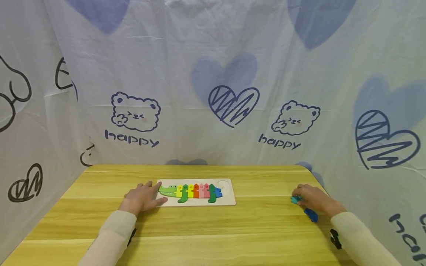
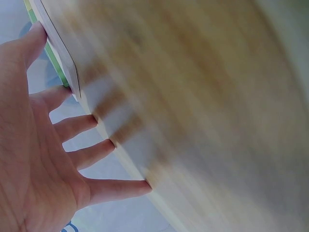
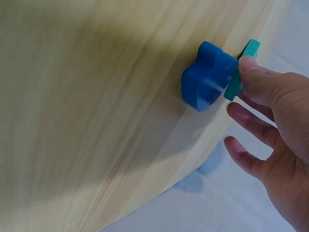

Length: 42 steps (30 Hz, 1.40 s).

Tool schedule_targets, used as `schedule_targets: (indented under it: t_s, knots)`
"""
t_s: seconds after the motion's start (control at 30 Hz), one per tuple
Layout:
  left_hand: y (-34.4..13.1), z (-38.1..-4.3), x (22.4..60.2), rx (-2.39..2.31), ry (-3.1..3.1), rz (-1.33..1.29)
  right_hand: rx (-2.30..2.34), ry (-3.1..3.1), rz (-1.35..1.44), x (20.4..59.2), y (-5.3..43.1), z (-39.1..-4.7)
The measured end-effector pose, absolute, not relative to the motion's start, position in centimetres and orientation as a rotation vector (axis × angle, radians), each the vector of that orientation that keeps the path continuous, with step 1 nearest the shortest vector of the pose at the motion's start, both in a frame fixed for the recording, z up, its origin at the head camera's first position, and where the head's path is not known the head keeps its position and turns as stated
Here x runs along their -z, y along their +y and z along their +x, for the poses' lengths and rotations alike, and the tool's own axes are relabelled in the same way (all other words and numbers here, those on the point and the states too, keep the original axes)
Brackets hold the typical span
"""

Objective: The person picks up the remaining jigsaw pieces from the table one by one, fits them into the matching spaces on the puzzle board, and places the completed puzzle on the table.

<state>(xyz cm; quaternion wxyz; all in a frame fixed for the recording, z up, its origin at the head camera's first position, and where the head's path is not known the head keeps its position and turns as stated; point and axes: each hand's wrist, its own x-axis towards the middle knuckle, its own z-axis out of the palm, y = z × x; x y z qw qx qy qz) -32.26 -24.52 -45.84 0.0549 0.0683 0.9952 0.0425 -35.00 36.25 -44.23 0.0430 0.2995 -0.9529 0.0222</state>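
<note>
A white puzzle board [image 1: 196, 203] with a colourful crocodile [image 1: 196, 191] lies on the table, its round tail recess at the right bare. At its left end my left hand [image 1: 143, 197] has its fingers spread, the thumb and index finger touching the board. In the left wrist view, the other fingertips of the left hand [image 2: 53, 150] rest on the table. Over on the right, my right hand [image 1: 314, 199] pinches a teal puzzle piece [image 3: 236, 77] between thumb and index finger. Just beside it a dark blue curved puzzle piece [image 3: 205, 79] lies on the table.
The light wooden table [image 1: 199, 236] has rounded far corners. White cloth [image 1: 186, 74] printed with hearts and bears hangs behind it and along both sides. The right hand is close to the table's right edge.
</note>
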Motion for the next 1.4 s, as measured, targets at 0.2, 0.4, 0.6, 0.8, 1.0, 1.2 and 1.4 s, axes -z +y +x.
schedule_targets:
  t_s: [0.2, 0.4, 0.6, 0.8, 1.0, 1.2, 1.4]
  knots:
    - [-24.6, -32.4, 45.9, -0.129, 3.020, 0.204, -0.054, -2.845, 0.944, 44.5, 36.1, -35.1]
    - [-24.6, -32.4, 45.9, -0.128, 3.020, 0.203, -0.079, -2.757, 0.990, 44.2, 35.1, -35.5]
    - [-24.6, -32.3, 45.9, -0.130, 3.020, 0.208, -0.051, -2.654, 1.070, 43.1, 32.9, -35.7]
    - [-24.6, -32.3, 45.8, -0.132, 3.019, 0.210, 0.013, -2.623, 1.126, 42.3, 30.5, -36.1]
    - [-24.6, -32.3, 45.9, -0.135, 3.018, 0.210, -0.018, -2.581, 1.172, 42.2, 28.8, -36.6]
    - [-24.6, -32.3, 46.0, -0.133, 3.019, 0.211, -0.051, -2.591, 1.185, 41.9, 26.9, -36.7]
    - [-24.6, -32.3, 45.8, -0.139, 3.019, 0.211, -0.036, -2.658, 1.183, 41.2, 24.9, -36.8]
